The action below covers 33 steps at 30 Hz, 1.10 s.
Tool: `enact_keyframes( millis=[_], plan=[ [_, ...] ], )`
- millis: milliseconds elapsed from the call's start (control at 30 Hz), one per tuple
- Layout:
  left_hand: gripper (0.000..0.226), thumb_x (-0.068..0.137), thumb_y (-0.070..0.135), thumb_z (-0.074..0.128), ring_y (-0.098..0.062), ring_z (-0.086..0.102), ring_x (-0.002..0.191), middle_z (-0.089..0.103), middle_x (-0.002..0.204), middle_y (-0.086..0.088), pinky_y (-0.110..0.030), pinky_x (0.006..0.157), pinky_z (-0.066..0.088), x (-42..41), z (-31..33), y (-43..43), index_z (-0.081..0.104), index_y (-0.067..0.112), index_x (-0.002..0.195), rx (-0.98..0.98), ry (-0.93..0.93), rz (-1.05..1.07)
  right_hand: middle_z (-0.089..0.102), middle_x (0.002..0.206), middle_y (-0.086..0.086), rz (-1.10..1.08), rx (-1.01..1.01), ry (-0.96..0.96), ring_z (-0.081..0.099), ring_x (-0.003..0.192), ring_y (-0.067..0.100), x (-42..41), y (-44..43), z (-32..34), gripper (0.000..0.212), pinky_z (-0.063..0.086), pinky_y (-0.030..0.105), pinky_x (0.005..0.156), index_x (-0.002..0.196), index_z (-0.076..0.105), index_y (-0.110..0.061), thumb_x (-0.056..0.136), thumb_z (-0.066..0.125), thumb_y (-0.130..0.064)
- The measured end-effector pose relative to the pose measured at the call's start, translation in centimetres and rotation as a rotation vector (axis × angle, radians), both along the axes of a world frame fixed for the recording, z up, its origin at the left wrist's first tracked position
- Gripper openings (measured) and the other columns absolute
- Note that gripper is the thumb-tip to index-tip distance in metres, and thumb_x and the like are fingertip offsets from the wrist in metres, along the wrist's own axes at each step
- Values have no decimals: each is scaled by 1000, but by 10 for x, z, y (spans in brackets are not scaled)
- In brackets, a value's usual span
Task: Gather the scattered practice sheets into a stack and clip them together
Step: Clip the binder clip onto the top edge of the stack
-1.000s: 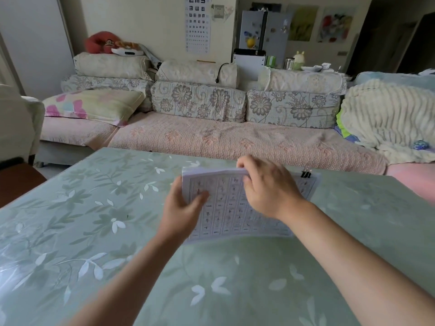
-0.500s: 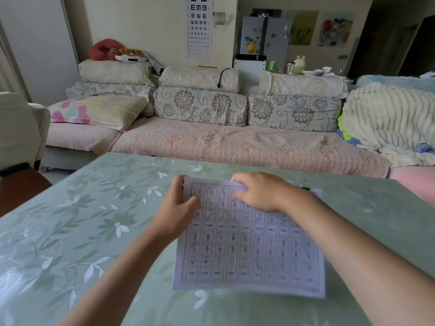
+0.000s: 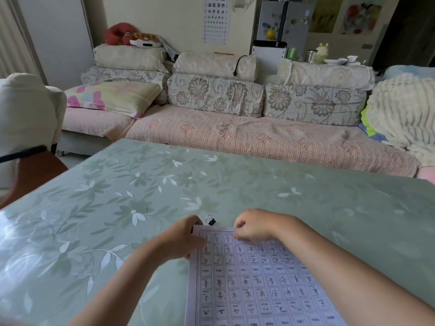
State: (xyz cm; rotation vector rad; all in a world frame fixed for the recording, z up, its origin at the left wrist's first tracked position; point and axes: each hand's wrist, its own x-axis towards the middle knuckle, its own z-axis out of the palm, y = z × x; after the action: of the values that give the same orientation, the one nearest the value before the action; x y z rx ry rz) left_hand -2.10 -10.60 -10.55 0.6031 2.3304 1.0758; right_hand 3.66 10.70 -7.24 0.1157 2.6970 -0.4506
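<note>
Sheets [image 3: 254,283] lie flat on the table [image 3: 117,208], near edge, printed grid face up, lower part cut off by the frame. Left hand [image 3: 181,241] grips the top-left corner, thumb on top and a finger showing under the left edge. Right hand [image 3: 256,225] sits on the top edge with fingers curled down onto the paper; can't tell if it's pinching. Black clip [image 3: 210,221] is on the table just past the top edge, between the hands and closer to the left one, touching neither. Behind the table: sofa [image 3: 235,135] with floral cushions, pillow [image 3: 110,97] at its left end, blanket [image 3: 404,114] on the right, eye chart [image 3: 216,20] on the wall.
</note>
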Motion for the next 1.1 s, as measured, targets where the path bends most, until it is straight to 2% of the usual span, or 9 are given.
enact_keyframes(
  millis=[100, 167, 267, 400, 567, 633, 733, 833, 1100],
  plan=[
    [17, 81, 5, 55, -24, 70, 77, 65, 94, -11, -34, 60, 60, -7, -3, -2, 53, 11, 96, -28, 33, -46, 67, 103, -3, -82, -10, 214, 62, 94, 20, -24, -4, -7, 24, 52, 35, 86, 102, 67, -22, 91, 47, -32],
    [16, 78, 9, 57, -22, 70, 72, 67, 88, -6, -34, 59, 60, -9, -1, 0, 55, 15, 94, -64, 87, -65, 59, 100, -6, -107, -52, 316, 58, 94, 17, -42, -10, -13, 26, 48, 32, 88, 115, 64, -27, 94, 50, -32],
    [17, 75, 22, 62, -12, 60, 68, 63, 84, 5, -27, 57, 50, -12, 2, 2, 57, 25, 91, -177, 231, -71, 59, 99, -6, -54, -129, 279, 56, 95, 16, -61, -23, -23, 32, 44, 28, 87, 125, 62, -29, 93, 61, -29],
    [17, 74, 26, 64, -10, 60, 66, 64, 82, 7, -23, 57, 48, -15, 2, 5, 57, 32, 88, -169, 238, -63, 71, 95, -6, -2, -156, 290, 64, 92, 11, -72, -29, -31, 15, 47, 25, 82, 99, 75, -24, 84, 72, -22],
    [9, 74, 21, 61, -13, 61, 58, 66, 72, 4, -25, 54, 48, -16, 0, 5, 63, 25, 81, -69, 187, -8, 69, 64, -13, -127, -261, 441, 62, 59, -6, -58, -27, -18, 5, 43, 11, 59, 76, 77, -20, 77, 74, -17],
    [10, 75, 17, 60, -14, 58, 54, 67, 72, 0, -26, 52, 48, -15, 0, 6, 65, 21, 81, -4, 161, 16, 72, 66, -2, -266, -505, 489, 68, 59, 6, -49, -25, -14, 5, 56, 23, 62, 80, 74, -11, 77, 73, -7],
    [8, 77, 19, 59, -12, 56, 57, 67, 75, 1, -28, 54, 48, -13, 2, 11, 65, 22, 81, 46, 192, 37, 72, 77, 7, -349, -785, 451, 72, 68, 20, -35, -21, -12, 32, 62, 35, 72, 104, 67, -12, 78, 70, 6],
    [8, 80, 18, 58, -10, 51, 62, 60, 74, 5, -23, 56, 42, -11, 3, 17, 63, 19, 85, 36, 248, 42, 75, 86, 3, -327, -705, 453, 72, 79, 11, -26, -16, -14, 32, 58, 28, 85, 103, 75, -15, 76, 77, 2],
    [5, 78, 22, 59, -6, 52, 62, 61, 71, 7, -19, 51, 38, -6, 4, 22, 63, 23, 81, 35, 375, 90, 76, 88, -8, -257, -622, 484, 70, 87, 1, -15, -23, -8, 25, 53, 18, 87, 98, 78, -19, 74, 85, -18]
  ],
)
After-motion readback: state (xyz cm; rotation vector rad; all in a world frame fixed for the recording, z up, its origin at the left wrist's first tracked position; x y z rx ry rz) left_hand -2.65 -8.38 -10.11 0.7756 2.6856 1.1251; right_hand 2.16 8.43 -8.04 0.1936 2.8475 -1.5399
